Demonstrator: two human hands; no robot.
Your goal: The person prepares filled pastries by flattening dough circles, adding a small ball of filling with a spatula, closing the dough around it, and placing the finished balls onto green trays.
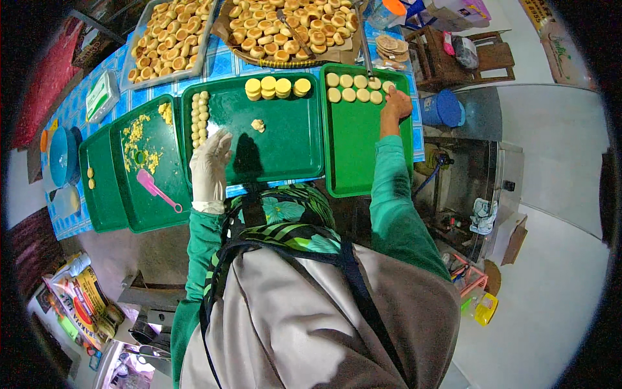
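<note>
My left hand (210, 165), in a white glove, is over the near left part of the middle green tray (278, 170). Its fingers are loosely bent and apart, with nothing visible in them. Small dough balls (199, 117) stand in a double line just beyond it. A crumbly lump of filling (258, 125) lies on the same tray, near stacked yellow discs (269, 86). My bare right hand (397, 107) reaches over the right green tray (363, 149). Its fingers close on a pale dough round (387, 86) at the right end of two rows of flattened rounds.
Yellow crumbs and a pink spatula (155, 189) lie on another green tray to the left. Behind the trays are a plastic box (133, 76) of browned cakes and a paper-lined round tray (278, 63) of more cakes, with tongs. A blue tub (442, 108) stands at the right.
</note>
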